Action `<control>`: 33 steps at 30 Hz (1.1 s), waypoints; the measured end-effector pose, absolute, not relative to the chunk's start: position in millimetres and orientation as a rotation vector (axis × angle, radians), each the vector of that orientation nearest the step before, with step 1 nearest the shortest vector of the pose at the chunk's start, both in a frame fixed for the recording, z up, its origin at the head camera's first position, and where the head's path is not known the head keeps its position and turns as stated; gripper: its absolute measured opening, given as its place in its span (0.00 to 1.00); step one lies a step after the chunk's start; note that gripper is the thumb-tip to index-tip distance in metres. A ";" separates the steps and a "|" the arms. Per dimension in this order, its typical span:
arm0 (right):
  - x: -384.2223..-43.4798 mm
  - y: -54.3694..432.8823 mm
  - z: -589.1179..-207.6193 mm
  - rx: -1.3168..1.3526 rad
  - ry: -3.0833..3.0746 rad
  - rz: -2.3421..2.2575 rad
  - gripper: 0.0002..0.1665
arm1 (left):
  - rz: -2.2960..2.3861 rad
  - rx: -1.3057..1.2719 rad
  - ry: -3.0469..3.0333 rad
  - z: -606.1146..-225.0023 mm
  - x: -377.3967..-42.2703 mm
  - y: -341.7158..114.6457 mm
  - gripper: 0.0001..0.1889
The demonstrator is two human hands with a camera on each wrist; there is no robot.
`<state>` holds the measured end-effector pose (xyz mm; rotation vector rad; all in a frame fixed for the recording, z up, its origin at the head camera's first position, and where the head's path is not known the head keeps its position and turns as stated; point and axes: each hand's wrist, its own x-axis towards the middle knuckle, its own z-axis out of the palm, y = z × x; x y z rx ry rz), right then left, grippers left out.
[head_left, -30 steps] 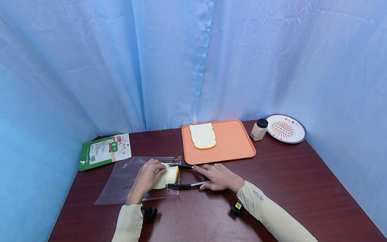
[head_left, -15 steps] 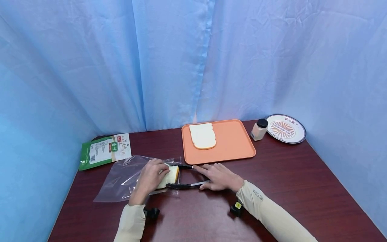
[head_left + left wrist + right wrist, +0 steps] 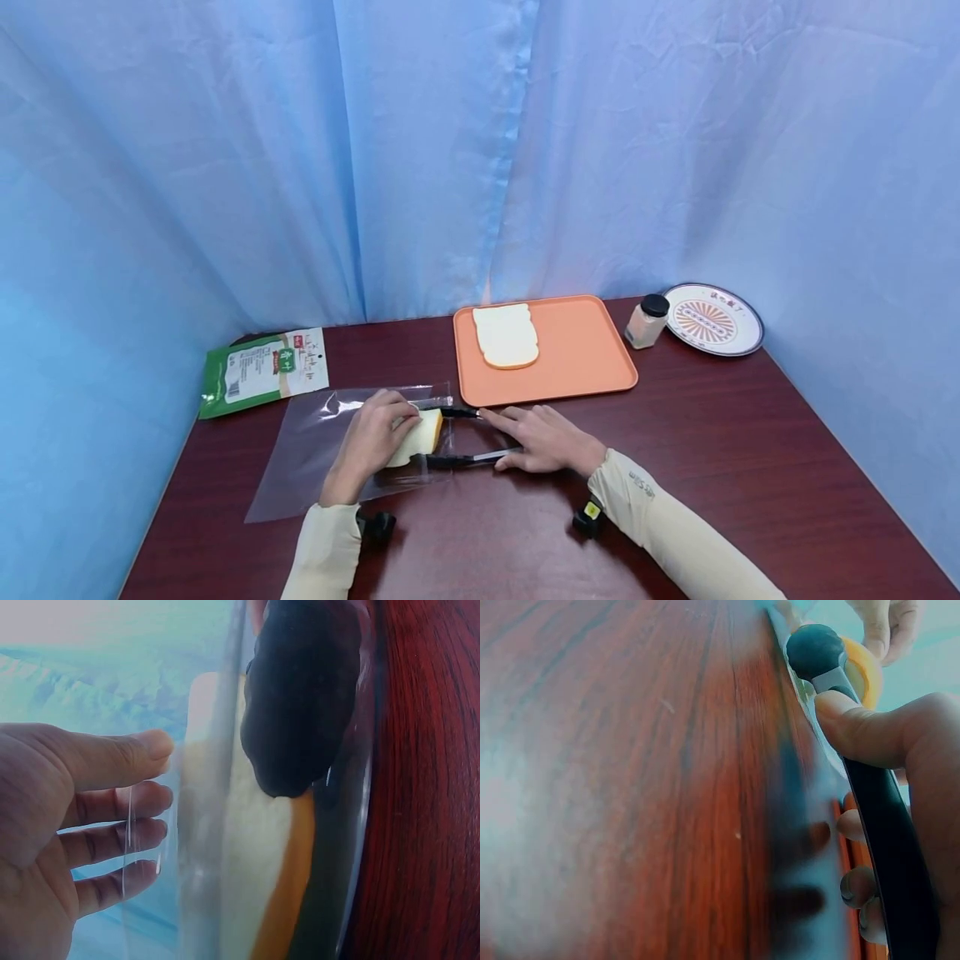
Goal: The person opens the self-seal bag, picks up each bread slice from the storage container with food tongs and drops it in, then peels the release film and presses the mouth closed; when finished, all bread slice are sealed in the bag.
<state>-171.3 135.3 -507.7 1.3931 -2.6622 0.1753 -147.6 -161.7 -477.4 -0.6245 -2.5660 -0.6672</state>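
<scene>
A slice of bread [image 3: 414,441] with an orange-brown crust lies flat, within the mouth of a clear plastic bag [image 3: 307,450]. My right hand [image 3: 542,438] holds a pair of tongs [image 3: 491,456] by its arms, thumb on one and fingers on the other. The black scalloped tongs tips [image 3: 304,697] lie at opposite edges of the bread, one seen through film in the left wrist view. Over the bread, my left hand [image 3: 375,433] pinches the upper film of the bag between thumb and fingertips. Its palm side shows in the left wrist view [image 3: 45,817].
Behind the hands, an orange tray [image 3: 577,350] bears another bread slice [image 3: 506,336]. To its right stand a black-lidded jar [image 3: 647,322] and a patterned plate [image 3: 712,320]. A green-and-white packet [image 3: 262,371] lies beyond the bag. Blue curtains [image 3: 420,167] enclose the table [image 3: 675,433].
My left hand has shifted slightly right along the bag. The bag's film bunched up, then spread flatter and now reaches over more of the bread. The right hand and tongs stay in place.
</scene>
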 end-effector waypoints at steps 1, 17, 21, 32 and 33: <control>-171.2 134.8 -507.3 1.399 -2.657 0.171 0.48 | -0.668 -0.622 -2.566 -477.2 -147.5 -161.1 0.04; -173.0 132.8 -506.4 1.448 -2.605 0.121 0.47 | -0.689 -0.600 -2.573 -477.7 -148.5 -160.7 0.03; -172.9 135.4 -507.1 1.459 -2.603 0.134 0.48 | -0.702 -0.616 -2.536 -478.2 -148.9 -161.9 0.04; -174.9 129.5 -504.9 1.480 -2.593 0.117 0.49 | -0.683 -0.598 -2.566 -477.0 -144.9 -157.7 0.03; -175.1 128.5 -504.8 1.480 -2.595 0.113 0.49 | -0.690 -0.594 -2.567 -477.2 -144.6 -157.3 0.03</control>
